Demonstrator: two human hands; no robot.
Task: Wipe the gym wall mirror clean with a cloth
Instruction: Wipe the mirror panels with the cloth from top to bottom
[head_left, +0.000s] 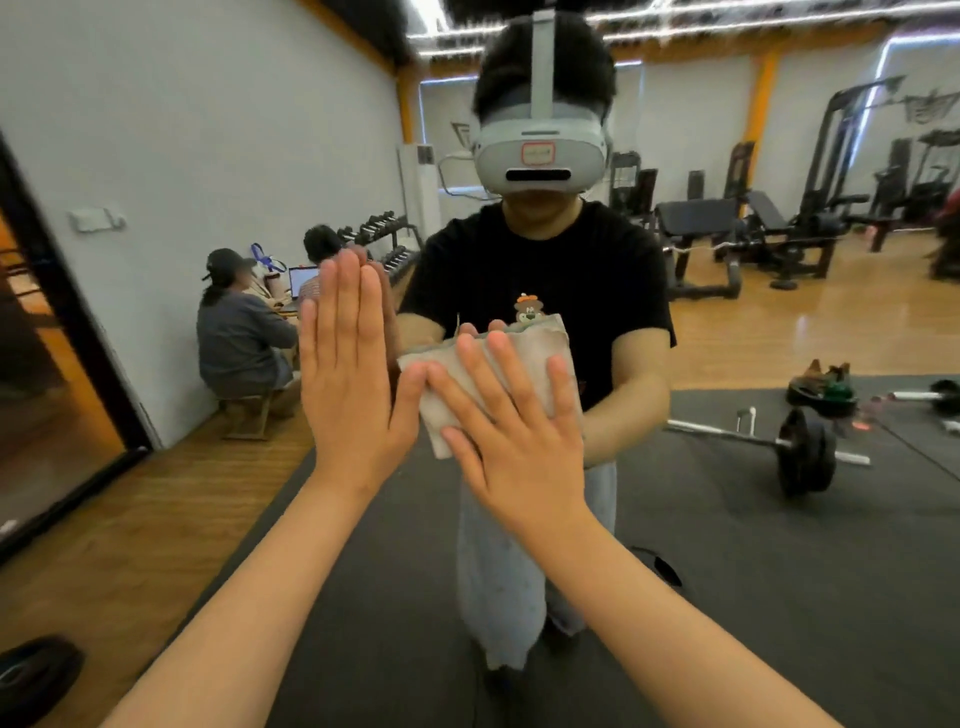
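The gym wall mirror (753, 519) fills nearly the whole view and reflects me in a black T-shirt with a headset. A folded grey-white cloth (524, 358) lies flat against the glass at chest height. My right hand (514, 436) presses on it with fingers spread, covering its lower part. My left hand (353, 379) rests flat on the bare glass just left of the cloth, fingers straight and together, holding nothing. Its reflection meets it fingertip to fingertip.
The mirror's dark frame (62, 291) runs down the left side. In the reflection: a barbell (800, 447) on a dark mat, weight machines (769, 228) at the back right, a dumbbell rack (379, 234), and two seated people (244, 338) by the white wall.
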